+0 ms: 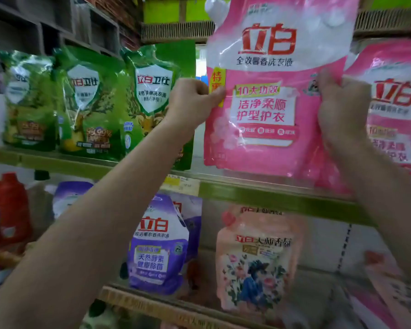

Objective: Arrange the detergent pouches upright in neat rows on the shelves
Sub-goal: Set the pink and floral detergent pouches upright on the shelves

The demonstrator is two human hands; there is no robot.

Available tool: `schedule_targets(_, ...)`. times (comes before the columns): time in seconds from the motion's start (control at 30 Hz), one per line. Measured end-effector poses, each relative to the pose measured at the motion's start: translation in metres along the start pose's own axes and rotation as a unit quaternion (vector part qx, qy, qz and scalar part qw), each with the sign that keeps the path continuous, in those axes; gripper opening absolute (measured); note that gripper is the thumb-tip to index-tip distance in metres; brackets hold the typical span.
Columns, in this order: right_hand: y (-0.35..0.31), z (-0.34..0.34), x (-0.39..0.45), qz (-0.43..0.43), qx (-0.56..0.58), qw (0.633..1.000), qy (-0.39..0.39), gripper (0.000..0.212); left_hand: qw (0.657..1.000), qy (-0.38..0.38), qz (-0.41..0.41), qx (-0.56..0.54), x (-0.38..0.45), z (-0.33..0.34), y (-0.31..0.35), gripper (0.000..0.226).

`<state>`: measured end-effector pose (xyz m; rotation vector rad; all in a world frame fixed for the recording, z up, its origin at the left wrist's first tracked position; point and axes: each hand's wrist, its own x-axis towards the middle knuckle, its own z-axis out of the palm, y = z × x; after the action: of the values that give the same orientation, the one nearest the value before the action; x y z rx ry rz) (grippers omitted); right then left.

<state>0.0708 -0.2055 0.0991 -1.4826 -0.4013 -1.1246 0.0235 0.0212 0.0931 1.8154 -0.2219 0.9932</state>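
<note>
You are working at the upper shelf, whose green front lip is serving as the line for the rows. The pink pouch you are holding is hanging upright just above that lip, its base apparently clear of the board, between the green pouches standing in a row to its left and a second pink pouch close behind on its right; this gap is probably its intended slot. Your left hand is pinching the pouch's left edge and your right hand is gripping its right edge, fingers curled round the film on both sides, so that the face is staying square and forward. On the lower shelf a purple pouch and a floral pouch are standing upright.
</note>
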Motion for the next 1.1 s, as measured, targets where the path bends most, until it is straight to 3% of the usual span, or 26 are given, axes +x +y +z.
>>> schedule_targets(0.2,0.013,0.043,-0.016,0.008,-0.045,0.998,0.053,0.048,0.994,0.042,-0.019,0.102,0.023,0.033,-0.017,0.033)
schedule_targets(0.4,0.048,0.054,-0.027,-0.034,-0.067,0.997,-0.003,0.048,0.988,0.02,-0.089,0.125,0.014,0.057,-0.05,0.03)
schedule_targets(0.47,0.052,0.041,-0.019,0.006,-0.069,0.993,-0.093,0.039,0.991,0.024,-0.092,0.096,0.011,0.058,-0.057,0.029)
schedule_targets(0.53,0.056,0.021,-0.016,0.076,-0.073,0.964,-0.245,0.021,0.993,0.031,-0.076,0.089,0.004,0.055,-0.058,0.022)
schedule_targets(0.63,0.061,-0.006,-0.029,0.171,-0.125,0.885,-0.414,0.047,0.994,0.002,-0.056,0.092,-0.016,0.053,-0.057,0.02)
schedule_targets(0.7,0.067,-0.004,-0.04,0.176,-0.144,0.88,-0.418,0.047,0.991,-0.039,-0.05,0.119,-0.03,0.055,-0.057,0.022)
schedule_targets(0.77,0.072,0.009,-0.044,0.161,-0.159,0.9,-0.372,0.036,0.985,-0.084,-0.029,0.148,-0.039,0.058,-0.058,0.023)
schedule_targets(0.9,0.071,0.039,-0.046,0.119,-0.231,0.892,-0.37,0.04,0.965,-0.146,-0.071,0.205,-0.039,0.058,-0.058,0.051)
schedule_targets(1.1,0.071,0.1,-0.049,0.077,-0.214,0.884,-0.409,0.026,0.953,-0.146,-0.067,0.257,-0.038,0.045,-0.052,0.022)
